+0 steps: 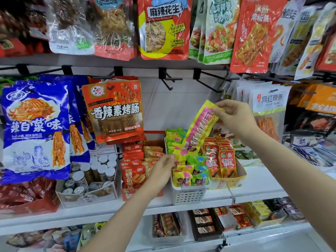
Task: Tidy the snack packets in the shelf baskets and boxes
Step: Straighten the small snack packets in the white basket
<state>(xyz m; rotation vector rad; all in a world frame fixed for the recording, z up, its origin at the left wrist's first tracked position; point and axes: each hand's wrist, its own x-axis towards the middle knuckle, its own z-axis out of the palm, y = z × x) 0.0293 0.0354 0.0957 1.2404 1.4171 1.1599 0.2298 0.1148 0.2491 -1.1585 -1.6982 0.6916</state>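
Note:
My right hand (234,118) pinches the top end of a long yellow and pink snack packet (199,130), which hangs tilted above a white perforated basket (187,195). Several small yellow, green and pink packets (189,174) fill that basket. My left hand (162,170) reaches in from the lower left, its fingertips at the packets on the basket's left side; whether it grips one I cannot tell. Left of the basket stands a red box of orange-red packets (133,171). A yellow box of red packets (222,163) stands to the right.
Large hanging bags crowd the pegs: blue ones (34,131) at left, an orange one (112,110) in the middle, white ones (269,104) at right. Two bare black pegs (207,79) jut out above the basket. A box of small jars (91,177) sits on the white shelf (254,184).

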